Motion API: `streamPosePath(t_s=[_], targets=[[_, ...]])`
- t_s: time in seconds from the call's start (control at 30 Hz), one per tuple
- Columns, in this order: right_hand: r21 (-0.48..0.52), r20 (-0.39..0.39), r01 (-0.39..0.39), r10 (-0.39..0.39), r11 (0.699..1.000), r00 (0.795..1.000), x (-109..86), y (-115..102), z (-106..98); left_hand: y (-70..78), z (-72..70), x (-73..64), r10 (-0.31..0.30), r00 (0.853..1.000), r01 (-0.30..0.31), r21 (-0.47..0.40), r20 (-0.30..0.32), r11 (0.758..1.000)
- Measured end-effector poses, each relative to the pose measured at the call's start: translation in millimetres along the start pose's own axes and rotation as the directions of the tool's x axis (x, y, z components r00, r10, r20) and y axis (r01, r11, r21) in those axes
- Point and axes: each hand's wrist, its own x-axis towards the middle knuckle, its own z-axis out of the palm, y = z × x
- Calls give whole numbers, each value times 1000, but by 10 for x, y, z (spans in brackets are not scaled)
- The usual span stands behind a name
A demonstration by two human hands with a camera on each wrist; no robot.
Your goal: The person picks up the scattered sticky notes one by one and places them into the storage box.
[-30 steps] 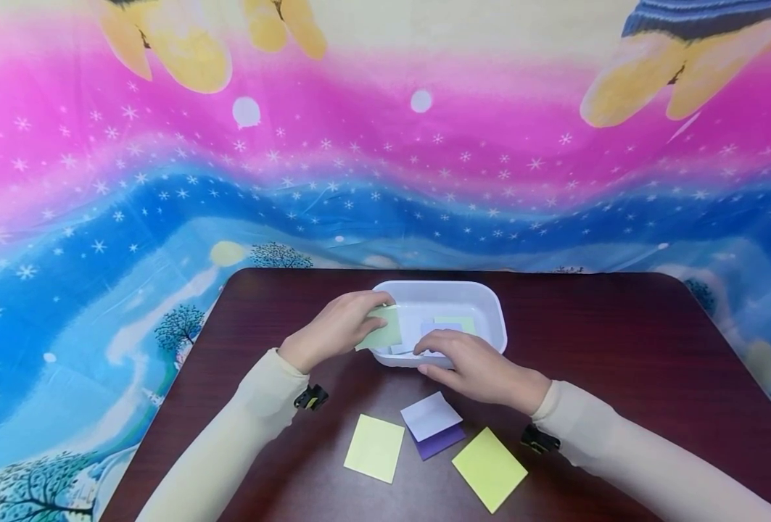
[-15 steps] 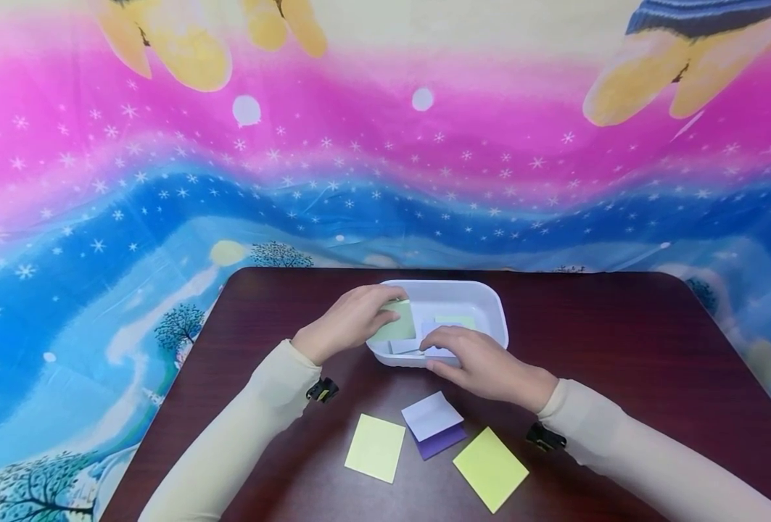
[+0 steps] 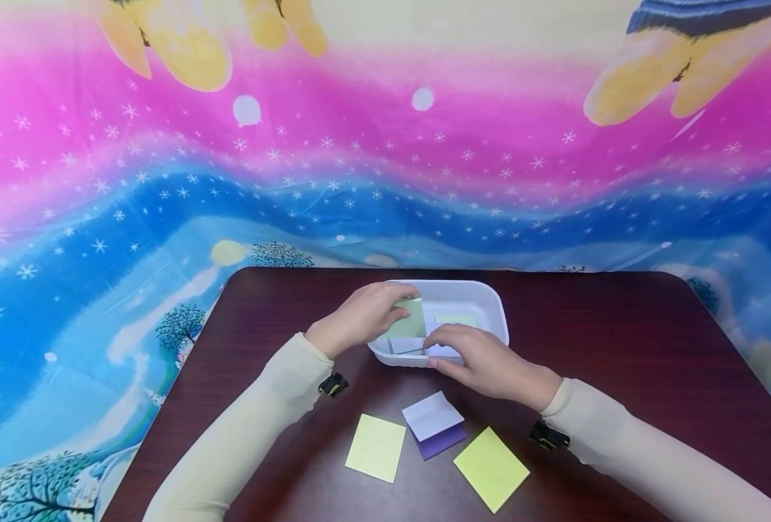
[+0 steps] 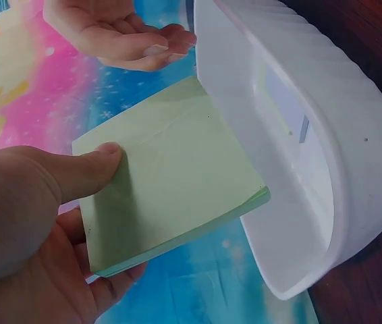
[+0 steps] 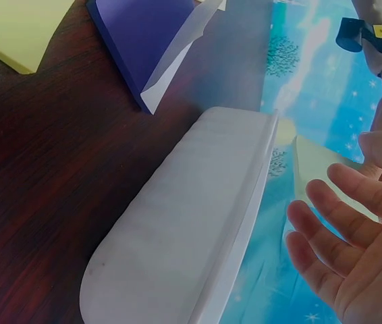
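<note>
My left hand (image 3: pixel 364 315) pinches a thick pale green sticky note pad (image 4: pixel 171 169), thumb on its top face and fingers underneath. It holds the pad tilted over the left part of a white plastic box (image 3: pixel 504 326). At the box's front rim is my right hand (image 3: pixel 489 366), its fingers loosely bent with nothing between them, as the right wrist view shows. Inside the box lie a light green pad (image 3: pixel 455 319) and a lilac piece (image 4: pixel 285 101), partly hidden by the right hand in the head view.
On the dark wooden table (image 3: pixel 620 341), in front of the box, lie a pale yellow pad (image 3: pixel 376 448), a purple pad (image 3: pixel 442 441) with its top sheet lifted, and a brighter yellow pad (image 3: pixel 492 470). A patterned cloth (image 3: pixel 385 145) hangs behind the table.
My left hand has moved right with the green pad, from the box's left rim to farther over the box. My right hand has drifted slightly right. The pads on the table stay put.
</note>
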Motion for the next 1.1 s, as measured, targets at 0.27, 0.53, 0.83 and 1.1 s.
streamPosePath(t_s=[0.27,0.53,0.83,1.1], targets=[[6,4,-8,8,1000,1000,-8,9,-4,13,84,119,5,999,-7,35,47,999],[12,4,-10,9,1000,1000,-12,13,3,-17,178,199,7,996,-12,54,87,998],[9,-1,-8,8,1000,1000,-14,10,22,-61,341,241,-25,989,19,46,148,999],[4,-1,-6,6,1000,1000,-20,19,32,-83,455,271,-21,984,8,73,177,997]])
